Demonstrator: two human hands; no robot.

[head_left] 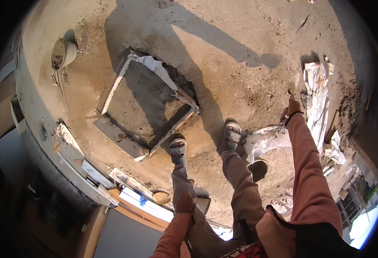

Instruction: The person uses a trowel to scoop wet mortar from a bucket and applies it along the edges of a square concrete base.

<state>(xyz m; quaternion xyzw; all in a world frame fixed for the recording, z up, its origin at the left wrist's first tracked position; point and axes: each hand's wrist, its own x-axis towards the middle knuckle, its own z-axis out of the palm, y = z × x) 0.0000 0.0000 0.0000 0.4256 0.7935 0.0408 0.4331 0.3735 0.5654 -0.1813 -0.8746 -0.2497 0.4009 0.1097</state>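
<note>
My right hand reaches out at the right, closed around a metal trowel that points away from me beside long crumpled pale sheeting. My left hand hangs low against my left leg, its fingers too indistinct to read. Ahead of my sandalled feet, a square frame of boards with torn pale lining sits around rough grey material on the sandy ground. More crumpled sheeting lies between my right foot and right arm.
A bucket stands at the far left with a thin tool beside it. Boards and scraps line the left edge, near a round shallow pan. A dark round container sits behind my right foot. Loose rubble borders the right side.
</note>
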